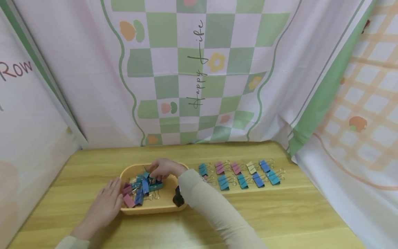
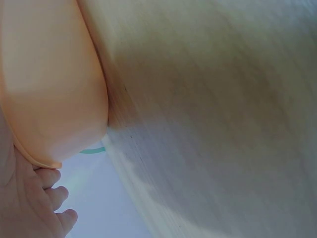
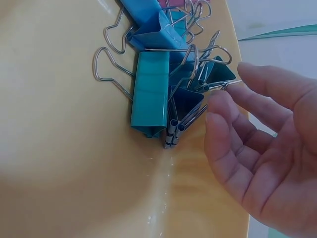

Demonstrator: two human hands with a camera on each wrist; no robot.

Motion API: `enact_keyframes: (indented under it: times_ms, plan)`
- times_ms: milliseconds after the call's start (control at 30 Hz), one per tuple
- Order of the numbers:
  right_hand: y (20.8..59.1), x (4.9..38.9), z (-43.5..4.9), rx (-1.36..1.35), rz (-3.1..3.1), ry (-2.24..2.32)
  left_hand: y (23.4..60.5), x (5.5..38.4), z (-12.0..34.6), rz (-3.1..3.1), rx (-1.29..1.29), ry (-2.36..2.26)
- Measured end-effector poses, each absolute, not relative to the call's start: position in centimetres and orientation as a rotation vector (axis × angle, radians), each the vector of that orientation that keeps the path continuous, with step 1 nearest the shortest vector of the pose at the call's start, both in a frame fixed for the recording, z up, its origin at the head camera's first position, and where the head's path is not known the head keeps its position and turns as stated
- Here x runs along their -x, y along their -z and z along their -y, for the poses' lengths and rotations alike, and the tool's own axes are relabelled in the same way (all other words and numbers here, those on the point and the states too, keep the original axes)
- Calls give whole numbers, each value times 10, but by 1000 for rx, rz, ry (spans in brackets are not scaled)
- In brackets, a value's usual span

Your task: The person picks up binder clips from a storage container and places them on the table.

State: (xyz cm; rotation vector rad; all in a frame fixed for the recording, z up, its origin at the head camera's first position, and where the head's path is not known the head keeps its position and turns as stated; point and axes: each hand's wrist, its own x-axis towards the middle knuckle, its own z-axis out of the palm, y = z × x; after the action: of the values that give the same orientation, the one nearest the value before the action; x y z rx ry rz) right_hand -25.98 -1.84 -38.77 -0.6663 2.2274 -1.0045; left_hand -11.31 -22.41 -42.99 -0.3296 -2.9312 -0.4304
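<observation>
A yellow plastic basket [image 1: 168,209] holds a heap of binder clips in blue, teal and pink. My left hand [image 1: 107,202] rests along the basket's left rim with fingers extended; the left wrist view shows its fingertips by the rim of the basket [image 2: 54,89]. My right hand [image 1: 163,168] reaches into the basket's far side. In the right wrist view, the right hand [image 3: 262,134] has loosely bent fingers and a gap between thumb and fingers, right at the wire handle of a teal binder clip [image 3: 220,73]. A larger teal binder clip [image 3: 151,91] lies beside it.
Right of the basket, binder clips lie in two rows on the wooden table [image 1: 280,214], among them a yellow binder clip [image 1: 251,168] and a blue binder clip [image 1: 258,180]. The right sleeve partly covers the rows' left end. A checked curtain [image 1: 192,83] hangs behind.
</observation>
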Motion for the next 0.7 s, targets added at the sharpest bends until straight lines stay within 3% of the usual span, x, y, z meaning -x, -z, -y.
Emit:
enact_keyframes:
  times_ms: [700]
  plan:
    - [389, 260, 21, 643, -2176, 999, 429, 112, 223, 2924, 322, 457]
